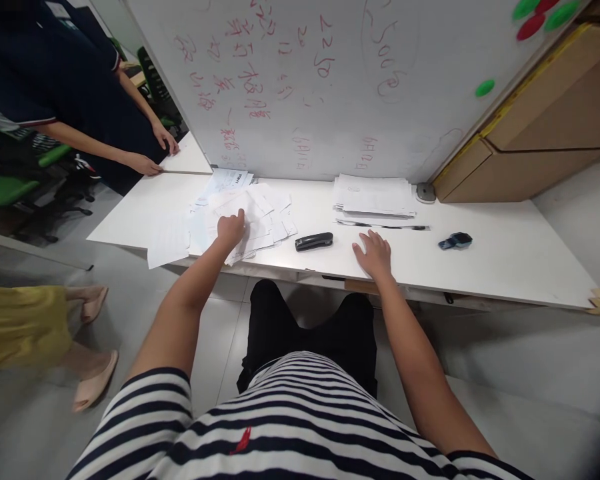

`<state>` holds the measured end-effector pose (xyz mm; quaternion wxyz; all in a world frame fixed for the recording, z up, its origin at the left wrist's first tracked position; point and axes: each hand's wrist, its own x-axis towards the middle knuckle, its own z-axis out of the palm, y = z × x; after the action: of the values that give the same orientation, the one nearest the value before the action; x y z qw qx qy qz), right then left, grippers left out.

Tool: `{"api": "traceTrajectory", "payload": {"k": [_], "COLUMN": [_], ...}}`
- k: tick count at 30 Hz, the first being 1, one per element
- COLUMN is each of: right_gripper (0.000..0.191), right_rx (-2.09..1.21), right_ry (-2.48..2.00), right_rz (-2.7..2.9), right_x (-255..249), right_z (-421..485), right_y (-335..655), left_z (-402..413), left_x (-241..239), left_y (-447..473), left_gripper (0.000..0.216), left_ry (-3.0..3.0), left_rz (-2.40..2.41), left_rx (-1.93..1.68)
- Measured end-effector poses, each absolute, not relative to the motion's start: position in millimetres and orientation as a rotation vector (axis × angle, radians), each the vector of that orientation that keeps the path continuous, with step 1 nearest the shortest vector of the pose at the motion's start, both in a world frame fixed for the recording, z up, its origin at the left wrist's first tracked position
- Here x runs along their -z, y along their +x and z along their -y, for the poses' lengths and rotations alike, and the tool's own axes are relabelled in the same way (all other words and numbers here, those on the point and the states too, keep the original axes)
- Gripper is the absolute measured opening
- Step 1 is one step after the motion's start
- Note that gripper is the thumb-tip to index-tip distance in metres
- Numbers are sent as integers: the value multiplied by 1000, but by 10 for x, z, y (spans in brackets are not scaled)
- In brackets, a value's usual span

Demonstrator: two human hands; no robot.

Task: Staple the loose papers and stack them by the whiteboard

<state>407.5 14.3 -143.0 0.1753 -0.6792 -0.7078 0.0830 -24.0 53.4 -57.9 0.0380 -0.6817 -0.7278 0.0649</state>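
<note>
My left hand (231, 228) is over a spread of loose white papers (260, 230) on the white table. Its fingers are curled together at the sheets, and whatever they may hold is hidden. My right hand (375, 255) lies on the tabletop near the front edge, fingers apart and holding nothing. Between the two hands sits a black stapler (314, 241), touched by neither. Beyond my right hand a neat stack of papers (373, 195) rests against the whiteboard, with a dark thin strip (385, 227) along its near side.
A whiteboard (280, 87) with red writing stands along the table's back. At right are a wristwatch (455, 241), a grey rounded device (425, 193) and cardboard boxes (520, 140). On the left, a person's hands (153, 157) touch the table; another person in yellow (25, 327) stands nearby.
</note>
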Motion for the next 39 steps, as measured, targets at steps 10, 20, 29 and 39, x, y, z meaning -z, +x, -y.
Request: {"api": "traceTrajectory", "payload": {"k": [10, 20, 29, 39], "right_gripper": [50, 81, 43, 34], "right_rx": [-222, -1408, -1674, -1562], "right_ry": [-1783, -1094, -1332, -1553], "right_rz": [1872, 1302, 1024, 902], "right_x": [1290, 744, 869, 1214], "right_z": [-82, 975, 941, 1329], "right_y": [4074, 3269, 3345, 3647], "left_z": [269, 964, 1084, 137], "left_x": [482, 773, 944, 660], "left_y": [464, 976, 773, -599], "left_gripper": [44, 39, 39, 73], "left_ry": [-1992, -2385, -2717, -1480], "left_rz": [2136, 1745, 1346, 2727], "left_rx": [584, 939, 647, 541]}}
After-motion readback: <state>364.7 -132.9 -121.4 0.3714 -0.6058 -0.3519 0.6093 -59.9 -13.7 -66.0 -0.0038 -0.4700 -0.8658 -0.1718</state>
